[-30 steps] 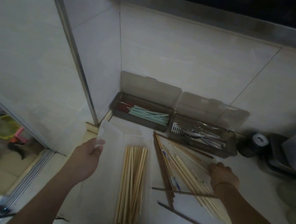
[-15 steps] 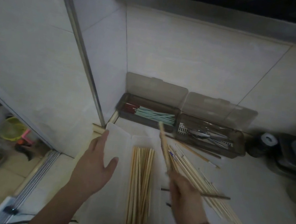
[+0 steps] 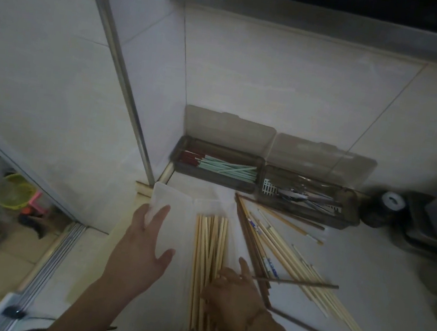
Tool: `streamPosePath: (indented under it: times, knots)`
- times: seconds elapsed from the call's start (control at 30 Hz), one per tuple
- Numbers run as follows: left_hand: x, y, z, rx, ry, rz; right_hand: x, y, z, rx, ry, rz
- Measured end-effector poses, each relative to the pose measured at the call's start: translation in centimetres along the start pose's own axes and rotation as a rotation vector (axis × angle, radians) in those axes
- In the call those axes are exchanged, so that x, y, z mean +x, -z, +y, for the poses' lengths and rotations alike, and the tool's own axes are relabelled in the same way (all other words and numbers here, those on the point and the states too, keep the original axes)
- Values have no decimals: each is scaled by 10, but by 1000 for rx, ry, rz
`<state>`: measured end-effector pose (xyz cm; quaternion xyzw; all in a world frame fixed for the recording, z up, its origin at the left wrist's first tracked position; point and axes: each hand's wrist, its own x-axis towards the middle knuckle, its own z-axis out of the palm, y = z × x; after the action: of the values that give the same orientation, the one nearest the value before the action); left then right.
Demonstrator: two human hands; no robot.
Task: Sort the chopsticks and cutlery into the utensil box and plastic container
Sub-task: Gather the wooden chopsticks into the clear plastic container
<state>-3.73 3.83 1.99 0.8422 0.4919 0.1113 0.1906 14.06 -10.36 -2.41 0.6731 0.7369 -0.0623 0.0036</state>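
Observation:
A clear plastic container lies open on the counter, with several light wooden chopsticks lined up inside it. My left hand rests flat with spread fingers on its open lid. My right hand lies over the near end of those chopsticks, fingers loosely bent and touching them. To the right a loose pile of light and dark chopsticks fans across the counter. At the back wall stands a brown utensil box, with green and red chopsticks in its left half and metal cutlery in its right.
A dark round object with a white top and a dark tray stand at the right. The counter's left edge drops to the floor, where a yellow-green basket sits. A metal strip runs down the wall corner.
My right hand carried a light chopstick from the loose pile to the clear container and now rests on the chopsticks there. My left hand slid from the lid's far corner and flattened on it.

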Motion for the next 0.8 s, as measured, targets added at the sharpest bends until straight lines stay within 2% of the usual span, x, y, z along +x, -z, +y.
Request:
streamPosePath:
  times: [0.07,0.13,0.2,0.27,0.37,0.4,0.47,0.53,0.8]
  knots:
    - [0,-3,-2,29,-1,-19,-9,3,9,196,42,202]
    - [2,-3,-5,21,5,-32,-20,11,28,409,-27,408]
    - [4,-2,-7,-35,40,-39,-39,13,57,440,-259,564]
    - [8,-1,-7,-106,105,-50,-63,9,90,432,-554,602]
    - [12,-1,-4,-135,137,-42,-101,-3,137,404,-970,422]
    - [12,-1,-3,-134,130,-29,-114,-10,151,395,-1045,334]
    - [14,-1,-1,-131,122,-11,-132,-18,166,376,-1134,160]
    - [15,-1,0,-147,123,-13,-141,-29,170,320,-1137,37]
    - [15,-1,6,-137,143,-28,-131,-39,148,130,-1171,129]
